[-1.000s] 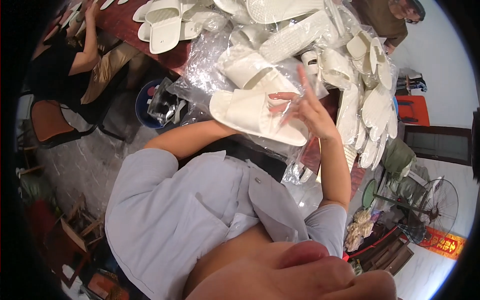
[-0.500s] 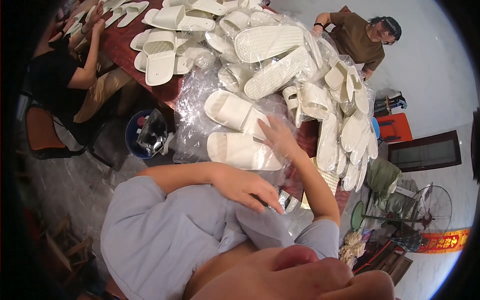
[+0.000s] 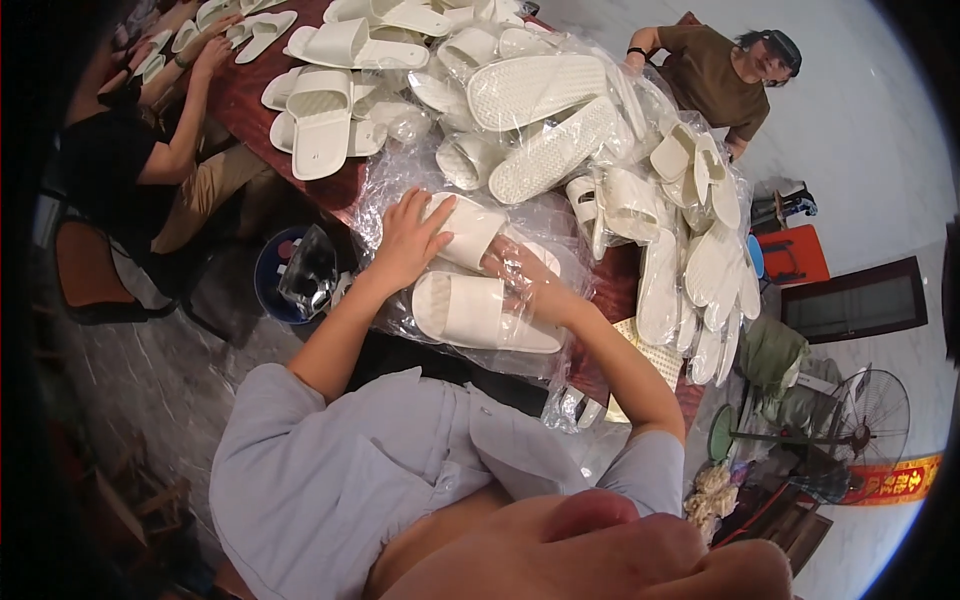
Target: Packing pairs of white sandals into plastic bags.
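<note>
At the near edge of the red table [image 3: 250,95], the left hand [image 3: 408,238] lies flat with fingers spread over the strap of one white slipper [image 3: 462,226], pressing it down rather than gripping it. Just beside it, the right hand [image 3: 528,278] is pushed inside a clear plastic bag [image 3: 520,345], its fingers curled about the upper edge of a second white slipper [image 3: 475,312] that lies sole-down in the film. Both slippers sit side by side, touching, directly in front of the person's chest. Judging by this, the pair is being bagged: one slipper is already in, the other is steadied at the mouth. The next move would call for holding the film open and sliding the upper slipper alongside its mate without snagging the thin plastic. Farther out, a heap of bagged slippers [image 3: 560,130] covers the table, and other people sit at its far sides.
</note>
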A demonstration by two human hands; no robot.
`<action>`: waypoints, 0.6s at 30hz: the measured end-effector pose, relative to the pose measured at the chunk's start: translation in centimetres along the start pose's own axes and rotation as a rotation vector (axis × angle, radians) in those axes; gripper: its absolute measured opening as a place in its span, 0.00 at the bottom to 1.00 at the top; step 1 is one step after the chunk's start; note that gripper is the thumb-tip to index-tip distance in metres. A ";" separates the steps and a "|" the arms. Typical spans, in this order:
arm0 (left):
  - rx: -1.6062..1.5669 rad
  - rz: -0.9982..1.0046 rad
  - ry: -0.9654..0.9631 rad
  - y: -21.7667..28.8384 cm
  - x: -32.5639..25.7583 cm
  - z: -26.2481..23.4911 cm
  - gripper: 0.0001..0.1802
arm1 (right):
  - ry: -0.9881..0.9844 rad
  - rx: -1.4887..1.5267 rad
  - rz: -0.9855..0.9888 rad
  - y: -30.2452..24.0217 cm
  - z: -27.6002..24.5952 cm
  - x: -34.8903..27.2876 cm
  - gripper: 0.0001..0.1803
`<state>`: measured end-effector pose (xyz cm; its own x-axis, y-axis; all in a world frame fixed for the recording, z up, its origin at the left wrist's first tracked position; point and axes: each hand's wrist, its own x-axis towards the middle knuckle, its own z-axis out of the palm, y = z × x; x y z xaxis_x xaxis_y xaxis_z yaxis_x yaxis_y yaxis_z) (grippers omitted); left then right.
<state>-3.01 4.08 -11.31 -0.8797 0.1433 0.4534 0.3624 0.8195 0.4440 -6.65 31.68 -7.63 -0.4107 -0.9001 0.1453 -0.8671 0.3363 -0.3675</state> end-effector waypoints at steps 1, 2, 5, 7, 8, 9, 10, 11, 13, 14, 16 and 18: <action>-0.015 0.006 0.008 0.0 -0.1 0.2 0.31 | 0.019 0.008 -0.048 0.1 0.3 0.5 0.36; -0.015 0.008 0.008 0.0 -0.1 0.4 0.31 | 0.021 0.008 -0.048 0.2 0.6 1.1 0.36; -0.055 0.005 0.008 -0.2 -0.5 0.5 0.33 | 0.013 -0.035 -0.052 -0.1 0.8 4.0 0.32; -0.050 0.011 0.016 -0.2 -0.5 0.8 0.35 | -0.104 0.012 0.018 2.1 3.1 4.8 0.25; -0.044 0.013 0.017 -0.3 -0.6 0.9 0.35 | -0.099 0.012 0.015 2.6 3.8 4.5 0.25; -0.054 0.001 0.003 -0.3 -0.7 0.9 0.35 | -0.073 0.007 0.002 2.8 4.0 4.2 0.24; -0.064 -0.010 -0.011 -0.4 -0.8 0.8 0.35 | -0.048 0.003 -0.009 3.1 4.3 3.9 0.23; -0.060 -0.010 -0.010 -0.6 -0.7 0.7 0.35 | -0.022 -0.002 -0.018 3.3 4.4 3.4 0.23; -0.136 -0.039 -0.035 -0.8 -0.7 0.5 0.35 | 0.026 -0.010 -0.035 3.8 4.4 2.5 0.22; -0.136 -0.038 -0.036 -0.8 -0.6 0.5 0.35 | 0.051 -0.014 -0.039 4.0 4.4 1.9 0.21; -0.180 -0.071 -0.060 -0.8 -0.4 0.6 0.36 | 0.097 -0.023 -0.048 3.5 3.5 1.5 0.20; -0.082 -0.063 -0.036 -0.8 -0.7 0.8 0.36 | -0.082 0.007 0.182 1.4 0.8 0.4 0.24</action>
<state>-2.95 3.72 -12.56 -0.9116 0.1141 0.3949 0.3286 0.7793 0.5335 -7.80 31.58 -8.85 -0.5358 -0.8444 0.0007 -0.7784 0.4936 -0.3878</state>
